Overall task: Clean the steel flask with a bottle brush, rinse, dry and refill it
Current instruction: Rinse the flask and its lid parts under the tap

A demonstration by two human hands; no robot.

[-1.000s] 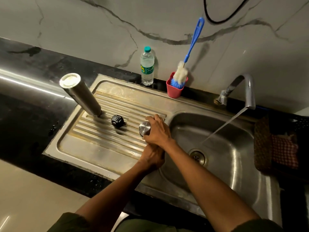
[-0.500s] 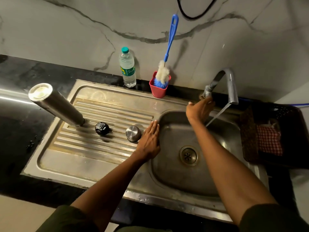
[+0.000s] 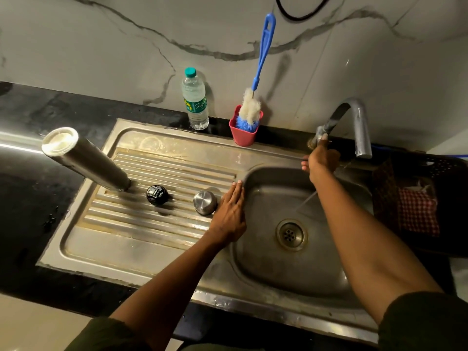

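Note:
The steel flask point(image 3: 86, 160) stands mouth-down and tilted on the drainboard point(image 3: 121, 239) at the left. Beside it lie its black stopper point(image 3: 157, 195) and its steel cap point(image 3: 205, 202). My left hand point(image 3: 229, 214) rests flat on the rim between drainboard and basin, fingers straight, just right of the cap. My right hand point(image 3: 321, 160) reaches up to the tap handle point(image 3: 328, 126) and holds it. A thin stream of water falls from the tap point(image 3: 361, 127) into the sink basin point(image 3: 266, 269). The blue-handled bottle brush point(image 3: 263, 51) stands in a red cup point(image 3: 243, 136) at the wall.
A plastic water bottle point(image 3: 195, 102) with a green cap stands left of the red cup. A black basket point(image 3: 445, 168) holding a red checked cloth point(image 3: 417, 211) sits right of the sink. Black countertop surrounds the steel sink; a marble wall rises behind.
My right hand left the steel cap and went up to the tap handle. My left hand flattened on the sink rim. The water stream has thinned.

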